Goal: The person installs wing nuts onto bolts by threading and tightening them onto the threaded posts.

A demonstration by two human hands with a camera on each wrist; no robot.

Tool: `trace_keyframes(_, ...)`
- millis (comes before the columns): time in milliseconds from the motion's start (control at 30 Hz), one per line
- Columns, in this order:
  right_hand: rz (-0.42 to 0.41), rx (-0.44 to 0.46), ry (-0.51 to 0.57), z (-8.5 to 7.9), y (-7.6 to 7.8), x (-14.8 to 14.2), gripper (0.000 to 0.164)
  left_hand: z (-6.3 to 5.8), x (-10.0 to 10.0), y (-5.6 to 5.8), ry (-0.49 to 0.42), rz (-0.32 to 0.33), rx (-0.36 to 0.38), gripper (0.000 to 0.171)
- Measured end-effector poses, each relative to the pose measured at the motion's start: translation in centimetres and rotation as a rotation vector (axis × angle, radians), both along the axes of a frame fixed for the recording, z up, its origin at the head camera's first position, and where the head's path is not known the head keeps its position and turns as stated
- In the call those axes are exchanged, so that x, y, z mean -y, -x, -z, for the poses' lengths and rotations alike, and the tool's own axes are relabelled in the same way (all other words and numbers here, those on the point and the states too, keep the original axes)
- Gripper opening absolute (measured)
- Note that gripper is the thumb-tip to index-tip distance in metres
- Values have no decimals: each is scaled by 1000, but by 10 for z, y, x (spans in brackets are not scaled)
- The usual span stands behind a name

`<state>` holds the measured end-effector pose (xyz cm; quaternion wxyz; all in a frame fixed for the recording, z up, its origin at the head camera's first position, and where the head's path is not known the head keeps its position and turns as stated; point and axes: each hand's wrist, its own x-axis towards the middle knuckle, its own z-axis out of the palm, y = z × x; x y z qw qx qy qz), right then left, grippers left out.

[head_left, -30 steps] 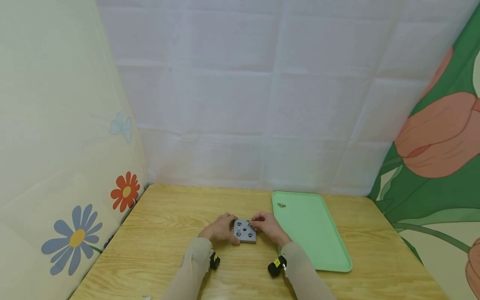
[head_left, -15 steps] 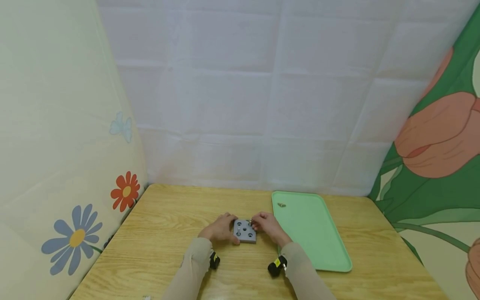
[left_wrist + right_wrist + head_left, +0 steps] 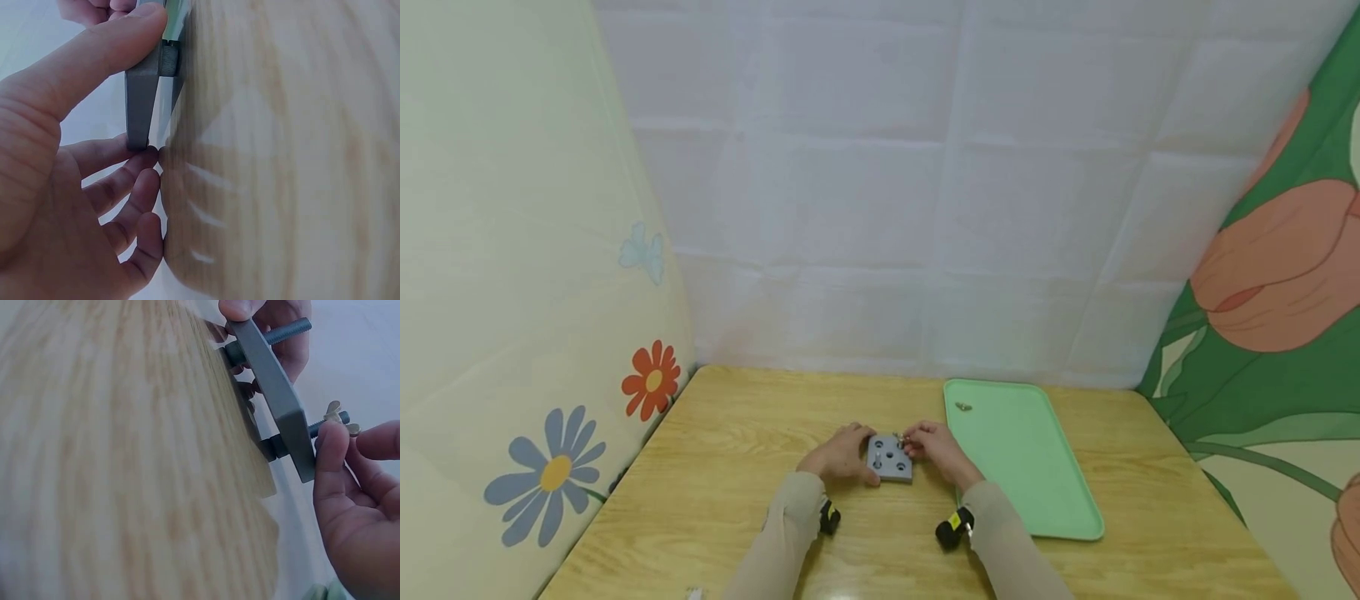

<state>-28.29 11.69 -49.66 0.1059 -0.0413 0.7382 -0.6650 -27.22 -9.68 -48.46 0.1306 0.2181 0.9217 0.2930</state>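
Observation:
A grey metal plate (image 3: 891, 471) with several holes sits low over the table in front of me. My left hand (image 3: 838, 457) grips its left side, thumb at the near edge and fingers at the far one. Two bolts, one on the left (image 3: 289, 330) and one on the right (image 3: 314, 429), rise through the plate, their knurled heads underneath near the tabletop. A brass wing nut (image 3: 334, 412) is on the right bolt, near its tip. My right hand (image 3: 938, 450) pinches this wing nut between thumb and curled fingers.
To the right lies a light green tray (image 3: 1022, 467), with another wing nut (image 3: 963, 407) in its far left corner. A small pale object (image 3: 694, 593) shows at the near left of the wooden table (image 3: 745, 417). White cloth (image 3: 820, 208) hangs behind.
The right fingers have shifted slightly around the wing nut, drawing back a little so more of it shows. The left hand and the plate have stayed in place.

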Motion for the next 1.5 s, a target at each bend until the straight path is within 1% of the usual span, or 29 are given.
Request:
trace_keyframes(200, 1, -2, -7, -1, 2, 1, 17, -4, 0, -1, -4, -10, 0, 80)
trace_keyframes(233, -7, -4, -9, -3, 1, 1, 18, -4, 0, -1, -2, -11, 0, 80)
trace_keyframes(333, -25, -17, -14, -3, 1, 1, 24, -3, 0, 0, 2, -20, 5, 81)
trace_keyframes(433, -48, -30, -26, -1, 1, -1, 34, -2, 0, 0, 6, -22, 5, 81)
trace_keyframes(467, -50, -37, -31, 2, 2, -1, 36, -1, 0, 0, 10, -21, 5, 81)
trace_keyframes(600, -69, -61, -45, 4, 2, -1, 39, 0, 0, 1, 21, -9, -11, 81)
trace_keyframes(733, -74, -79, -66, 4, 1, 0, 35, 0, 0, 0, 14, -4, -17, 81)
trace_keyframes(967, -57, -86, -105, 2, 0, 2, 24, 1, 0, 1, 13, -12, 7, 81)
trace_keyframes(1100, -56, -79, -107, -9, -6, 3, 19, 1, 0, 2, 9, -10, 5, 80)
trace_keyframes(1233, -65, -99, -144, -25, -16, 4, 15, 1, 0, 2, 9, -7, 0, 80)
trace_keyframes(1300, -66, -110, -165, -28, -20, 4, 15, 1, 0, 2, 10, -7, 2, 80)
trace_keyframes(1400, -65, -114, -160, -27, -19, 4, 15, 0, 0, 1, 10, -9, 7, 80)
trace_keyframes(1500, -51, -98, -131, -17, -11, 4, 12, -2, 0, 0, 5, -14, 13, 80)
